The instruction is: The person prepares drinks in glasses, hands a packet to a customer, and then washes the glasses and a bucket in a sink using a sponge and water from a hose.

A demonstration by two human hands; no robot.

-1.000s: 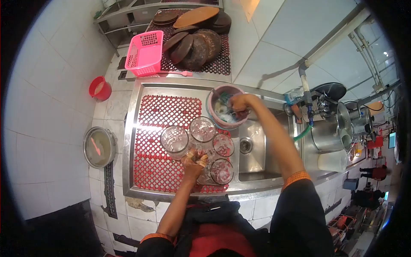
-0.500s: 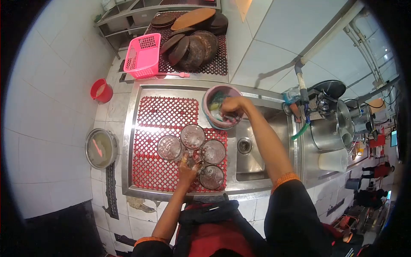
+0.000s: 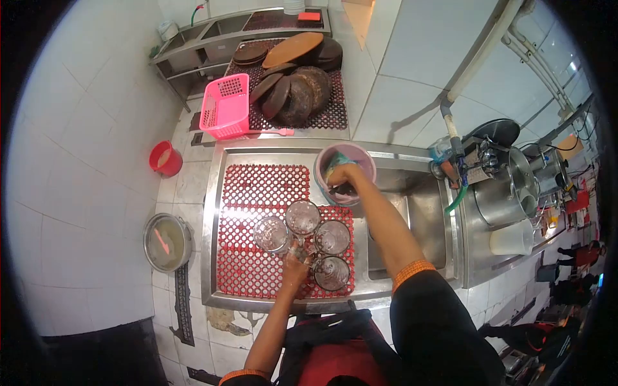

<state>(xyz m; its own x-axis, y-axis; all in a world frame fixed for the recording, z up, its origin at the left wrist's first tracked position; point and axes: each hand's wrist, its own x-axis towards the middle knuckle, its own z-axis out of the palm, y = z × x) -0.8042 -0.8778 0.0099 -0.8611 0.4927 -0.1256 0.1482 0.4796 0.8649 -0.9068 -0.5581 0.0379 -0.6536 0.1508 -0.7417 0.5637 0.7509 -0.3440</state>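
Four clear, round-rimmed glass mugs (image 3: pixel 332 237) bunched on the red perforated mat (image 3: pixel 264 183), toward the near edge of the smooth steel surface (image 3: pixel 270 156); left hand (image 3: pixel 296 265) has fingers curled closed round the gathered handles, and an uneven grip could let rims knock and chip. Right hand (image 3: pixel 346 176) is inside the round pink-rimmed bucket (image 3: pixel 372 166) near the far edge, fingers hidden, can't tell openness or hold; a bump might tip it toward the basin (image 3: pixel 428 219).
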